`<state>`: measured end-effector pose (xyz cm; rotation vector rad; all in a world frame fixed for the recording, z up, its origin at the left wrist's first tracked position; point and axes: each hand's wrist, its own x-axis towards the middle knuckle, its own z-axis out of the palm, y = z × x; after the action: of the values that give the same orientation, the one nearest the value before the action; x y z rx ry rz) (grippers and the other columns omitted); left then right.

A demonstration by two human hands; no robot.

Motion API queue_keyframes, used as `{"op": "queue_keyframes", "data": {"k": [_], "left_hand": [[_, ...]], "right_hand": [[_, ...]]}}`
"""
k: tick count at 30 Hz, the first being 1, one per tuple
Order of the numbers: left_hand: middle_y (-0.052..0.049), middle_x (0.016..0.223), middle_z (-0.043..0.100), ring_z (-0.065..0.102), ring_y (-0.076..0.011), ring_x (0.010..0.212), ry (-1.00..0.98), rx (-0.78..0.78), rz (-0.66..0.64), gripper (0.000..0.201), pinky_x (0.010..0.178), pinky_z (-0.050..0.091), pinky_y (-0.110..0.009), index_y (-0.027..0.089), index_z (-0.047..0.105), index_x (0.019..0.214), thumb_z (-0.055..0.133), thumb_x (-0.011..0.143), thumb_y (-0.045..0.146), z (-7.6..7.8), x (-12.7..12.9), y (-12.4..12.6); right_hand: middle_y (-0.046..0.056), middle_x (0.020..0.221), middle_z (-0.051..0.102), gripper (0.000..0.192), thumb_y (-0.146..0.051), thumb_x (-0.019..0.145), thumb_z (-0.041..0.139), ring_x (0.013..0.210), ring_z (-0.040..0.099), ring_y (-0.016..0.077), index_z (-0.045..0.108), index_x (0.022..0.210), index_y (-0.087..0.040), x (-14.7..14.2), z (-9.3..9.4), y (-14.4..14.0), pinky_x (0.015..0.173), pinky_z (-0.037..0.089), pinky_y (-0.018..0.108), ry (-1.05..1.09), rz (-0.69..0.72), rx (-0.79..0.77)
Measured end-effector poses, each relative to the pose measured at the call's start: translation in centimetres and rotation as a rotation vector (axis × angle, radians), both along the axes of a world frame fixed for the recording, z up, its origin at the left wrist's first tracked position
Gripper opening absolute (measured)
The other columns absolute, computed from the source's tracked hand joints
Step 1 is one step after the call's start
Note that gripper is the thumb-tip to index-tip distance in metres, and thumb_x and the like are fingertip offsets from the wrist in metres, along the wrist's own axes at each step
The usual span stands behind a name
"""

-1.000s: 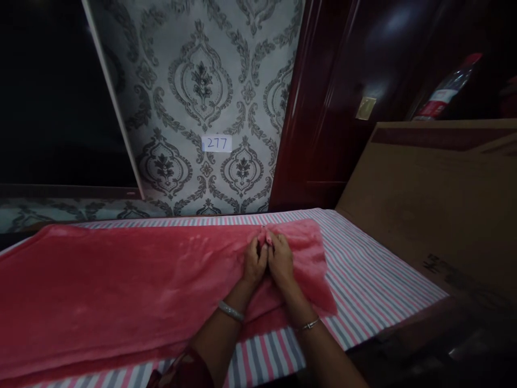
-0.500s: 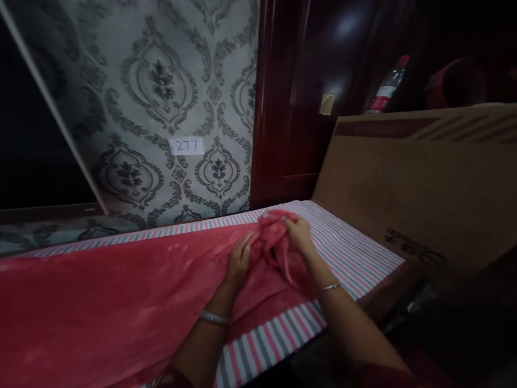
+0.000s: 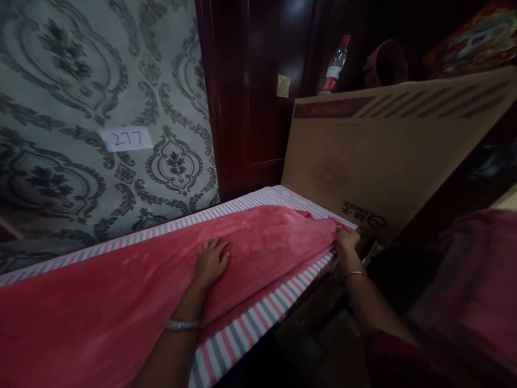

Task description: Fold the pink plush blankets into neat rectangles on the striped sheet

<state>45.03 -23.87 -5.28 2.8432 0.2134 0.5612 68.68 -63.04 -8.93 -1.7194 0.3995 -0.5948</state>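
Observation:
A long red plush blanket (image 3: 133, 291) lies over a striped pink, grey and white sheet (image 3: 258, 323). My left hand (image 3: 210, 263) rests flat on the blanket's middle, fingers apart. Over at the right end, my right hand (image 3: 348, 240) is closed on the blanket's edge and draws it out to a taut point near the sheet's corner. The fabric between my hands lies mostly smooth, with a few soft creases and a folded layer along the near side. The fingertips of my right hand are partly hidden by the cloth.
A large cardboard box (image 3: 388, 151) stands at the right end. Behind it are a bottle with a red cap (image 3: 334, 67) and a red ring-shaped object (image 3: 388, 63). Patterned wallpaper (image 3: 173, 161) bearing a "277" label (image 3: 127, 139) runs behind. Pink fabric (image 3: 476, 285) is at lower right.
My right hand has pulled the bunched blanket end out to the right, spreading it. My left hand now lies flat on the blanket. The view has turned right.

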Motion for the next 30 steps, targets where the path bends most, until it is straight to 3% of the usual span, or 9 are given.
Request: {"op": "queue_keyframes", "data": {"k": [4, 9, 13, 15, 18, 20, 23, 26, 30], "left_hand": [[-0.015, 0.128, 0.066, 0.057, -0.0325, 0.118, -0.108, 0.085, -0.07, 0.033, 0.102, 0.047, -0.051, 0.018, 0.072, 0.116, 0.051, 0.092, 0.028, 0.7, 0.2, -0.1], [-0.011, 0.097, 0.069, 0.063, -0.0235, 0.091, -0.141, 0.098, -0.296, 0.028, 0.084, 0.051, -0.038, 0.018, 0.07, 0.093, 0.044, 0.096, 0.028, 2.1, -0.6, -2.9], [-0.009, 0.1, 0.068, 0.063, -0.0219, 0.087, 0.056, 0.097, -0.474, 0.027, 0.079, 0.05, -0.035, 0.019, 0.066, 0.097, 0.054, 0.095, 0.043, 2.8, -2.6, -7.2], [-0.011, 0.11, 0.067, 0.063, -0.0264, 0.097, 0.145, 0.138, -0.514, 0.041, 0.086, 0.05, -0.039, 0.018, 0.065, 0.109, 0.064, 0.088, 0.053, 2.8, -3.6, -9.1], [-0.015, 0.122, 0.065, 0.06, -0.032, 0.111, 0.214, 0.205, -0.465, 0.046, 0.095, 0.048, -0.046, 0.015, 0.061, 0.123, 0.067, 0.087, 0.043, 2.3, -4.7, -10.8], [-0.016, 0.126, 0.064, 0.06, -0.0309, 0.114, 0.234, 0.244, -0.381, 0.04, 0.097, 0.048, -0.046, 0.014, 0.058, 0.131, 0.055, 0.092, 0.022, 1.9, -5.4, -11.1], [-0.015, 0.129, 0.064, 0.061, -0.0283, 0.115, 0.258, 0.288, -0.323, 0.053, 0.098, 0.048, -0.045, 0.015, 0.054, 0.138, 0.042, 0.088, 0.002, 1.6, -6.4, -10.9], [-0.016, 0.121, 0.068, 0.062, -0.029, 0.113, 0.308, 0.258, -0.25, 0.046, 0.097, 0.048, -0.046, 0.015, 0.062, 0.126, 0.039, 0.088, 0.002, 1.7, -7.2, -9.9], [-0.012, 0.108, 0.073, 0.069, -0.0254, 0.102, 0.364, 0.03, -0.138, 0.032, 0.09, 0.051, -0.038, 0.017, 0.067, 0.106, 0.041, 0.089, 0.008, 3.4, -6.9, -7.4]], "right_hand": [[0.005, 0.074, 0.067, 0.016, -0.029, 0.081, 0.068, 0.084, 0.066, 0.0251, 0.069, 0.08, -0.013, 1.1, -0.9, -0.9, 0.082, 0.053, 0.039, 0.028, -0.079, 0.045], [0.007, 0.08, 0.07, 0.019, -0.032, 0.071, 0.067, 0.092, 0.066, 0.0259, 0.069, 0.081, -0.016, 1.0, -0.5, -1.4, 0.089, 0.051, 0.037, -0.097, -0.067, 0.119], [0.003, 0.086, 0.068, 0.025, -0.033, 0.071, 0.062, 0.087, 0.065, 0.0199, 0.065, 0.09, -0.017, 1.7, 1.2, -0.9, 0.085, 0.054, 0.035, -0.231, -0.051, 0.252], [0.002, 0.086, 0.066, 0.026, -0.034, 0.072, 0.061, 0.083, 0.065, 0.0175, 0.063, 0.092, -0.018, 2.3, 2.3, -0.5, 0.081, 0.055, 0.033, -0.289, -0.046, 0.329], [-0.001, 0.084, 0.064, 0.025, -0.034, 0.072, 0.061, 0.082, 0.065, 0.0164, 0.06, 0.092, -0.019, 2.7, 3.9, -0.1, 0.08, 0.056, 0.032, -0.35, -0.054, 0.425], [-0.002, 0.084, 0.063, 0.024, -0.031, 0.072, 0.062, 0.083, 0.065, 0.0159, 0.059, 0.093, -0.02, 2.5, 4.7, 0.1, 0.081, 0.056, 0.032, -0.371, -0.07, 0.48], [-0.003, 0.084, 0.062, 0.021, -0.027, 0.072, 0.062, 0.082, 0.064, 0.0145, 0.058, 0.092, -0.02, 1.9, 5.7, 0.4, 0.082, 0.056, 0.031, -0.38, -0.097, 0.559], [-0.004, 0.08, 0.06, 0.017, -0.023, 0.073, 0.062, 0.079, 0.063, 0.0128, 0.056, 0.089, -0.02, 1.5, 6.6, 1.7, 0.078, 0.057, 0.028, -0.38, -0.09, 0.628], [-0.006, 0.066, 0.054, 0.011, -0.021, 0.072, 0.063, 0.065, 0.059, 0.0128, 0.053, 0.076, -0.02, 2.0, 9.3, 6.1, 0.063, 0.056, 0.026, -0.353, 0.028, 0.695]]}}
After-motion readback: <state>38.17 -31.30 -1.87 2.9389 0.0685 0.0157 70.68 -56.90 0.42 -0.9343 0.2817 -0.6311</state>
